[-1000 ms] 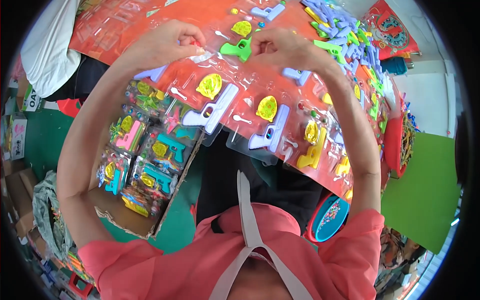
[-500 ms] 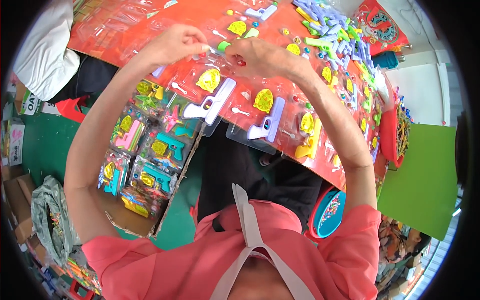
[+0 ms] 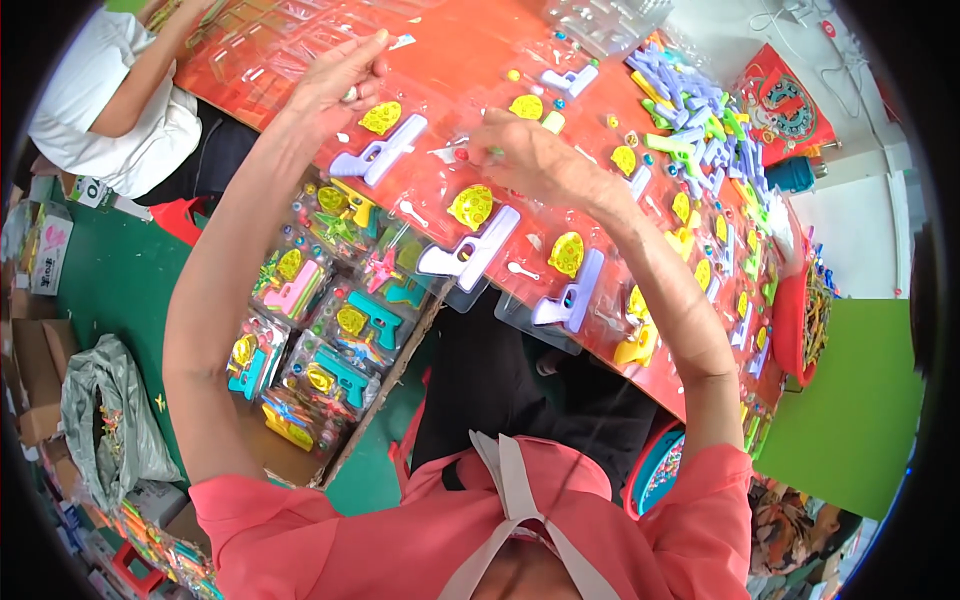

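My left hand (image 3: 340,82), a ring on one finger, is raised over the far side of the red table (image 3: 455,60). Its thumb and fingers are pinched together, with a small whitish piece (image 3: 402,42) at the tips. My right hand (image 3: 530,155) hangs over a clear plastic tray, fingers curled down beside a red ball (image 3: 461,154); whatever they hold is hidden. Between the hands, a purple toy gun (image 3: 380,150) lies below a yellow round disc (image 3: 380,117). Nearer me are another purple toy gun (image 3: 470,248), a yellow disc (image 3: 471,207) and a white spoon (image 3: 413,213).
A carton (image 3: 385,385) of packed toy sets stands below the table's left edge. Loose toy guns (image 3: 690,110) are heaped at the far right, near a red basin (image 3: 790,325). Clear trays (image 3: 605,25) are stacked at the back. A co-worker's arm (image 3: 145,75) shows at upper left.
My hands have drawn apart: the left moved away toward the upper left, the right slightly left over the trays. The whole view has shifted, and a co-worker's arm has come into sight.
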{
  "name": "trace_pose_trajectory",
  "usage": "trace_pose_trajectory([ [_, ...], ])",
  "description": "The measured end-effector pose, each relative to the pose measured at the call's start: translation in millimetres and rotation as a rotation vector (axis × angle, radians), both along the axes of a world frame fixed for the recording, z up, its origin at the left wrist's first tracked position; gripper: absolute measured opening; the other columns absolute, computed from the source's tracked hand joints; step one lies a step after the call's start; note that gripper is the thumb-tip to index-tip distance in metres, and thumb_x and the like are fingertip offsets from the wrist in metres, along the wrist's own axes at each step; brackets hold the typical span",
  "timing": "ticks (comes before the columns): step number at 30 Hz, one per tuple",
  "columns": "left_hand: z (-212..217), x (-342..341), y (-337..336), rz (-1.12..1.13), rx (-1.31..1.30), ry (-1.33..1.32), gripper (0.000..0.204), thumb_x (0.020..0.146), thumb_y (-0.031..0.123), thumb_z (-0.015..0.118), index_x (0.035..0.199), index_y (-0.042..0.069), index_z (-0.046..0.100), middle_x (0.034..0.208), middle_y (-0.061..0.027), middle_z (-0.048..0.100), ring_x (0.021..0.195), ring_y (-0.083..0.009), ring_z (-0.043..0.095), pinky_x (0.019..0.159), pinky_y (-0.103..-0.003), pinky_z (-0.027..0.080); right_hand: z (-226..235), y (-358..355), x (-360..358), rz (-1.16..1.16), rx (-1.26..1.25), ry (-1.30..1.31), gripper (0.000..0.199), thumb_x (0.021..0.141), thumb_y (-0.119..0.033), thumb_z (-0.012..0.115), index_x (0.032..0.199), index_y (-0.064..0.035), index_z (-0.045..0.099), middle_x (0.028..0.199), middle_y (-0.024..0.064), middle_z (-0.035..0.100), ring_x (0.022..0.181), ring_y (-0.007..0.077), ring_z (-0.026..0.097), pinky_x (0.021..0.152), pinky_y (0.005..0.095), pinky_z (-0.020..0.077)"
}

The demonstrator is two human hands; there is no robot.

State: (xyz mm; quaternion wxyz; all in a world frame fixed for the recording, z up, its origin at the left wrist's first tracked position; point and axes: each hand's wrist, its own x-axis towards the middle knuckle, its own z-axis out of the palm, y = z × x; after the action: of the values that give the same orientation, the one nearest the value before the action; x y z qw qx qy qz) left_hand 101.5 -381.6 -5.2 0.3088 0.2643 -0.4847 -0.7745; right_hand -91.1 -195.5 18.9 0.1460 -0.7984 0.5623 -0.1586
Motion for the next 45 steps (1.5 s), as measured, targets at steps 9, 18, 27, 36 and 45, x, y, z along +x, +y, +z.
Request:
trace_pose_trajectory([
  [9,-11.6,-35.8,32.1,-0.124,-0.096,0.039,0.02,0.093,0.025,0.061,0.103,0.008,0.06,0.067,0.0032,0.054,0.046,-0.0018,0.041,0.04,-0.017,0.029,38.7,30.7,-40.2,-0.298,-0.128,-0.005,0.016,0.084,-0.012,0.06,0.096,-0.0018,0.062,0.086,0.013,0.064,0.082,0.0253,0.064,0.073,0.0358,0.0507],
  [18,-14.3,-113.0,114.5,-0.282,-0.292,0.039,0.026,0.092,0.028,0.064,0.106,0.006,0.061,0.07,0.005,0.053,0.049,0.0007,0.041,0.042,-0.015,0.029,43.4,151.6,-52.8,-0.576,-0.03,-0.032,0.011,0.087,-0.011,0.063,0.094,-0.0017,0.062,0.081,0.0053,0.063,0.068,0.0141,0.057,0.061,0.0274,0.0456],
  [27,-26.6,-155.0,153.2,-0.432,-0.638,-0.015,0.026,0.09,0.028,0.066,0.107,0.008,0.064,0.07,0.006,0.058,0.06,0.0017,0.046,0.048,-0.015,0.033,39.2,226.3,-51.9,-0.704,-0.033,-0.117,0.012,0.088,-0.01,0.062,0.094,0.0003,0.061,0.085,0.0075,0.061,0.074,0.0158,0.059,0.065,0.0289,0.0468],
  [36,-21.1,-146.9,147.7,-0.395,-0.604,-0.12,0.05,0.098,0.05,0.041,0.106,0.007,0.064,0.065,0.0055,0.052,0.054,0.0002,0.042,0.049,-0.015,0.031,39.3,391.5,-60.3,-1.321,-0.231,-0.339,0.009,0.087,0.0,0.062,0.096,0.0021,0.061,0.085,0.002,0.061,0.079,0.0081,0.055,0.072,0.0225,0.0448],
  [45,-4.2,-145.5,150.8,-0.36,-0.505,-0.066,0.068,0.097,0.06,0.028,0.11,0.002,0.059,0.07,0.0014,0.055,0.065,-0.0041,0.048,0.061,-0.02,0.037,-112.8,720.3,-67.2,-1.888,-0.126,-0.198,0.02,0.093,-0.018,0.056,0.087,0.0007,0.061,0.07,0.0058,0.062,0.059,0.0106,0.058,0.054,0.0255,0.0461],
])
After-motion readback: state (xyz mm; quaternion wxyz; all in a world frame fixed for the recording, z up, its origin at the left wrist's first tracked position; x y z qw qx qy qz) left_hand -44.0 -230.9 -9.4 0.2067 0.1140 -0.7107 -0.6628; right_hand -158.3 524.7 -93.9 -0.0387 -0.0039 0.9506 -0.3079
